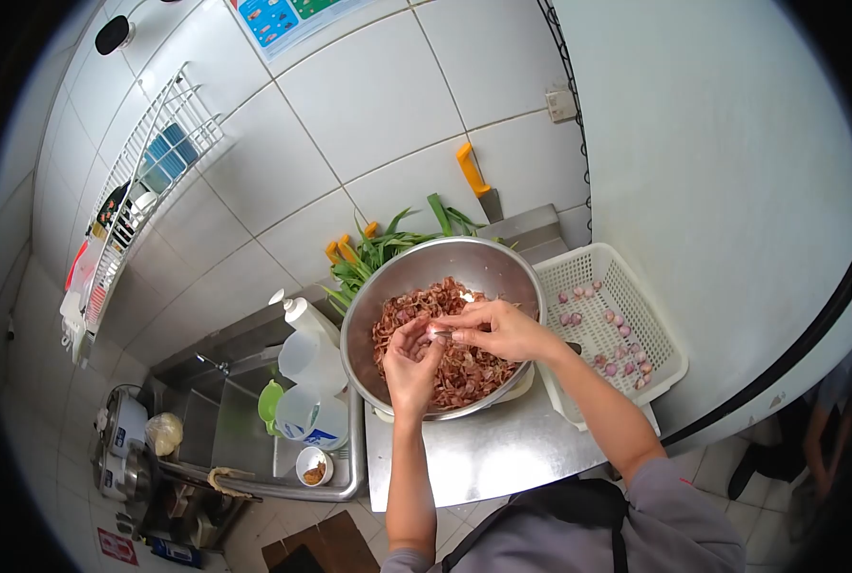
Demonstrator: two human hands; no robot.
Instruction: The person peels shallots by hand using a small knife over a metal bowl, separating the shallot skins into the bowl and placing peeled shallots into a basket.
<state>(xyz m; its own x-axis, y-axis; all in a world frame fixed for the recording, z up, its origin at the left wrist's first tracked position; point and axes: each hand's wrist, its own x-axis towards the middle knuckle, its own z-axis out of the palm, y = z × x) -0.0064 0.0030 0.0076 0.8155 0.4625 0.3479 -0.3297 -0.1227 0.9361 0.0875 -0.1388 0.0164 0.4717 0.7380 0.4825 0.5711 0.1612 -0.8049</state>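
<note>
Above a large steel bowl [361,334] heaped with reddish-brown shallots and loose skins [464,377], both my hands meet. My left hand [412,358] pinches a small pale shallot [435,330] between its fingertips. From the right, my right hand [497,329] is closed on a small knife whose short blade touches the shallot; most of its handle is hidden by my fingers. Beside the bowl on the right, a white perforated basket [664,334] holds several small pinkish shallots [624,363].
A steel sink [244,420] with plastic containers [313,415], a pump bottle [306,313] and a small cup [314,466] lies left. Green leaves [388,245] and an orange-handled knife [473,177] are behind the bowl. Another person [827,420] is at the far right.
</note>
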